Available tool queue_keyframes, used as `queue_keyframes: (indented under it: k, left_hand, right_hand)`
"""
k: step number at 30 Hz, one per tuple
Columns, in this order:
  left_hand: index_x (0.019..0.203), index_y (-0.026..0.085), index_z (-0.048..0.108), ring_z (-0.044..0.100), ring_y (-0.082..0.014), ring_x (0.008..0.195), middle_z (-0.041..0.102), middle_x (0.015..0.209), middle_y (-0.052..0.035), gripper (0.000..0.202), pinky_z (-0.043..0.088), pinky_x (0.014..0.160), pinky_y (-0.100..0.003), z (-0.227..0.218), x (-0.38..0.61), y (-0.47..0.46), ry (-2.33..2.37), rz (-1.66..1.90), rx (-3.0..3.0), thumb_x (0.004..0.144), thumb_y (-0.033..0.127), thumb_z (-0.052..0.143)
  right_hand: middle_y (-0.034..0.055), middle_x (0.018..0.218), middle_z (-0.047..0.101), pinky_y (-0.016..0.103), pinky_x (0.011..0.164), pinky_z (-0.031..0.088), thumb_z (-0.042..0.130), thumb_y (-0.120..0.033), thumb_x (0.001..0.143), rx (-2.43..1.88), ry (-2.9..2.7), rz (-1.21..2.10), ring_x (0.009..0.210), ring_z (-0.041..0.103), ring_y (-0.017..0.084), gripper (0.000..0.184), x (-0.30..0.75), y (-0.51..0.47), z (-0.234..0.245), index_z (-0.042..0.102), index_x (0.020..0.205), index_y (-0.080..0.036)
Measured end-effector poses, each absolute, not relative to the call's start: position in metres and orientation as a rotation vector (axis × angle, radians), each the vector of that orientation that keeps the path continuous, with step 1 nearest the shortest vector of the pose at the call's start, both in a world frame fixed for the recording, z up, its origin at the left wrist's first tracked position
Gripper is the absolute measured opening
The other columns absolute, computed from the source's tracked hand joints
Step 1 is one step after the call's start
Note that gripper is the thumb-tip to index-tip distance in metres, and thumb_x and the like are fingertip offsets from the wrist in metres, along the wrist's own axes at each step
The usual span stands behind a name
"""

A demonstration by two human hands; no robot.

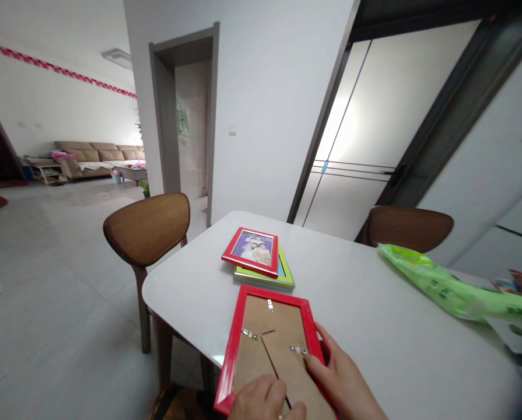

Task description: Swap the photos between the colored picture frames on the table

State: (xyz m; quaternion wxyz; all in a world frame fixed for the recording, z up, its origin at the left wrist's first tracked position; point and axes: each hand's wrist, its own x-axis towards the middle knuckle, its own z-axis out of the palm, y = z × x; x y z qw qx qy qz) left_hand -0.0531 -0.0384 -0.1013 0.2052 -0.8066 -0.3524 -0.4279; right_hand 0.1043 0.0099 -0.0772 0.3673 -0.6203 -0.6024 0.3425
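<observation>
A red picture frame (263, 335) lies face down on the white table (374, 315), its brown backing board and small metal clips showing. My left hand (265, 399) rests on the lower part of the backing, fingers curled down against it. My right hand (342, 379) lies over the frame's right edge, thumb pressing on the backing near a clip and fingers along the red rim. Just beyond it sits a stack of frames: a red frame (252, 251) with a photo on top of a green frame (282, 274).
A green plastic package (453, 289) and some printed papers (521, 303) lie at the table's right. Two brown wooden chairs (149, 230) (407, 227) stand at the far sides. A doorway, sliding doors and a living room with a sofa (97, 154) lie behind.
</observation>
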Motion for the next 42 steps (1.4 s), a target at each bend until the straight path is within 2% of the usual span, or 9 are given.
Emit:
queue_keyframes:
  k: [4,9,14,17,22,25,29,34,42]
  left_hand:
    - [0.070,0.022,0.054,0.052,-0.0129,0.045,0.053,0.054,0.0017,0.008,0.034,0.036,-0.019,-0.110,-0.051,-0.039,-1.037,-1.082,-2.352,0.074,0.017,0.049]
    - [0.075,0.021,0.055,0.056,-0.0137,0.058,0.059,0.069,0.0003,0.002,0.041,0.045,-0.019,-0.109,-0.064,-0.037,-1.112,-0.845,-2.672,0.074,0.020,0.054]
    - [0.090,0.018,0.055,0.055,-0.0180,0.078,0.060,0.089,-0.0033,0.033,0.046,0.067,-0.024,-0.078,-0.086,-0.028,-1.385,-0.835,-3.017,0.059,0.023,0.068]
    - [0.089,0.016,0.056,0.053,-0.0190,0.083,0.059,0.092,-0.0048,0.032,0.044,0.074,-0.027,-0.063,-0.092,-0.023,-1.569,-0.811,-3.059,0.058,0.014,0.065]
    - [0.087,0.016,0.056,0.052,-0.0199,0.085,0.058,0.095,-0.0053,0.028,0.043,0.076,-0.028,-0.065,-0.092,-0.023,-1.497,-0.716,-3.147,0.060,0.013,0.062]
    - [0.088,0.016,0.056,0.052,-0.0201,0.085,0.058,0.094,-0.0059,0.028,0.043,0.077,-0.029,-0.074,-0.095,-0.023,-1.472,-0.785,-3.133,0.060,0.015,0.062]
    - [0.082,0.017,0.058,0.051,-0.0211,0.083,0.058,0.091,-0.0059,0.028,0.041,0.078,-0.033,-0.087,-0.102,-0.023,-1.319,-0.910,-3.102,0.060,0.033,0.067]
    - [0.082,0.017,0.058,0.052,-0.0215,0.084,0.058,0.090,-0.0070,0.042,0.040,0.079,-0.035,-0.091,-0.106,-0.025,-1.220,-0.976,-3.062,0.060,0.053,0.063]
    - [0.083,0.018,0.057,0.053,-0.0196,0.089,0.060,0.093,-0.0074,0.029,0.039,0.082,-0.032,-0.081,-0.107,-0.028,-1.219,-0.951,-3.087,0.069,0.043,0.060]
  right_hand:
    - [0.0103,0.102,0.056,0.033,0.084,0.038,0.041,-0.024,0.068,-1.772,-1.832,0.533,0.093,0.053,0.020,0.050,0.108,0.011,-0.089,0.040,0.117,-0.013]
    - [0.0106,0.102,0.050,0.029,0.078,0.042,0.037,-0.025,0.072,-1.866,-2.002,0.394,0.089,0.053,0.018,0.044,0.107,0.006,-0.089,0.045,0.113,-0.012]
    - [0.0119,0.118,0.040,0.029,0.084,0.040,0.040,-0.022,0.070,-1.844,-2.081,0.327,0.100,0.049,0.019,0.041,0.106,0.011,-0.083,0.049,0.109,-0.014]
    - [0.0114,0.119,0.043,0.030,0.085,0.039,0.040,-0.021,0.070,-1.840,-2.142,0.291,0.100,0.050,0.020,0.035,0.103,0.016,-0.080,0.057,0.100,-0.015]
    - [0.0078,0.104,0.053,0.026,0.069,0.044,0.035,-0.023,0.075,-1.828,-2.164,0.212,0.077,0.058,0.015,0.029,0.099,0.018,-0.077,0.062,0.086,-0.020]
    - [0.0081,0.102,0.054,0.027,0.067,0.043,0.036,-0.025,0.076,-1.811,-2.182,0.156,0.077,0.057,0.016,0.028,0.100,0.018,-0.077,0.062,0.087,-0.020]
    - [0.0093,0.101,0.056,0.033,0.079,0.038,0.043,-0.026,0.075,-1.673,-2.223,0.107,0.093,0.050,0.022,0.026,0.090,0.018,-0.075,0.062,0.091,-0.019]
    - [0.0047,0.089,0.058,0.026,0.076,0.037,0.047,-0.026,0.074,-1.435,-2.291,0.350,0.084,0.051,0.016,0.019,0.048,0.028,-0.072,0.063,0.084,-0.021]
    - [0.0042,0.079,0.054,0.024,0.068,0.037,0.042,-0.024,0.078,-1.451,-2.305,0.298,0.076,0.049,0.014,0.019,0.022,0.039,-0.074,0.059,0.072,-0.018]
